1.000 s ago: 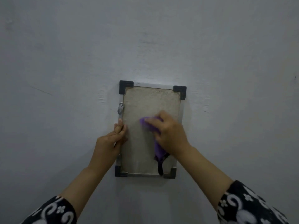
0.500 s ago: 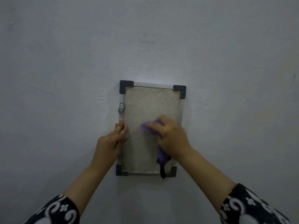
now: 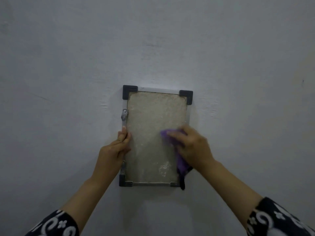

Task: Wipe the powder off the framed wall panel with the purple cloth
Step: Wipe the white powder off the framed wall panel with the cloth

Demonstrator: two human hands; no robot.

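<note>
A: What is nearest to the camera?

B: Two patterned black-and-white sleeves, one (image 3: 56, 224) at 7 o'clock of the view and one (image 3: 279, 218) at 5 o'clock, with bare forearms going up to the wall (image 3: 68, 65).

A: And the hands?

B: The left hand (image 3: 113, 151) grasps the left edge of the framed wall panel (image 3: 153, 126); its fingers are curled around the metal rim, with one fingertip pointing up to 12 o'clock, just below a small metal latch (image 3: 124, 114). The right hand (image 3: 192, 147) presses the purple cloth (image 3: 181, 165) flat on the panel, at about 4 o'clock from the panel's middle. Its fingers lie nearly straight over the cloth, pointing to 9 o'clock. The tail of the cloth hangs down past the lower right corner.

A: Where is powder?

B: A whitish patch (image 3: 163, 168) lies at 5 o'clock from the panel's middle, just beside the cloth.
</note>
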